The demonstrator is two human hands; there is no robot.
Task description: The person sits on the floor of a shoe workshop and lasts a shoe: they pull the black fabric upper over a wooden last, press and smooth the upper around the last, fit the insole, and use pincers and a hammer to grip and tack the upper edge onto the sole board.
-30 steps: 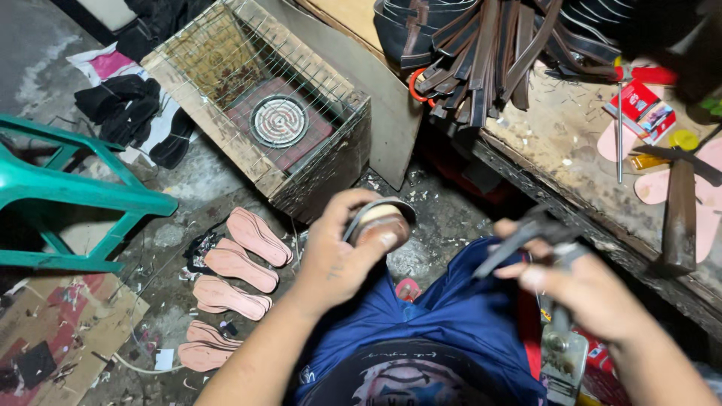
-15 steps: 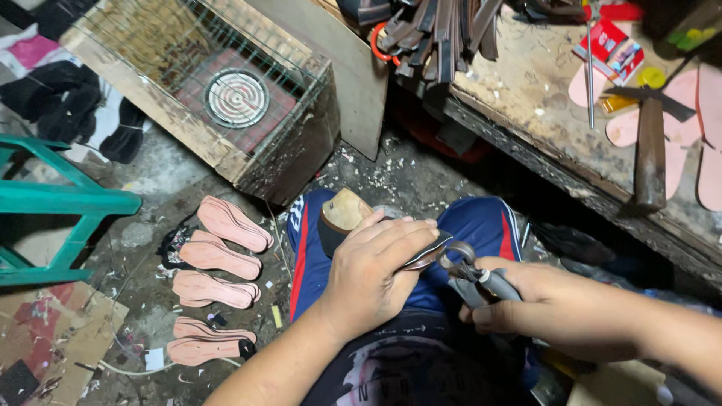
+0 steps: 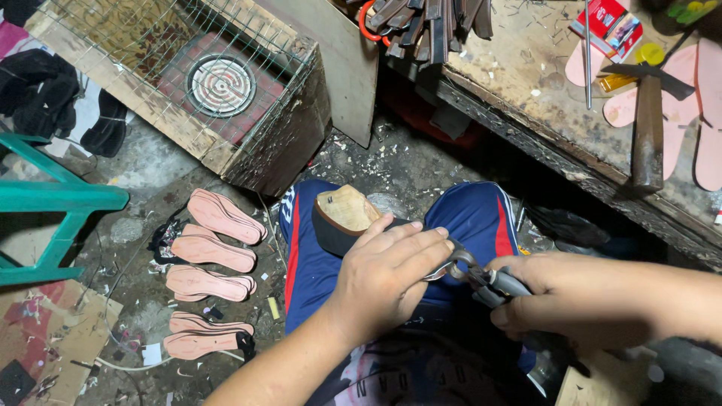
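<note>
Pressing my left hand [image 3: 391, 274], fingers closed, over the shoe [image 3: 342, 218] on my lap, I grip pliers [image 3: 474, 272] tight in my right hand [image 3: 560, 301], nipping at its edge, which I judge needs a steady pull next.

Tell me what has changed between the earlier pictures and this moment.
The left hand brought the shoe on its wooden form down from chest height onto the lap. The right hand moved its pincers up against the shoe. The pink insoles on the floor and the hammer did not move.
</note>
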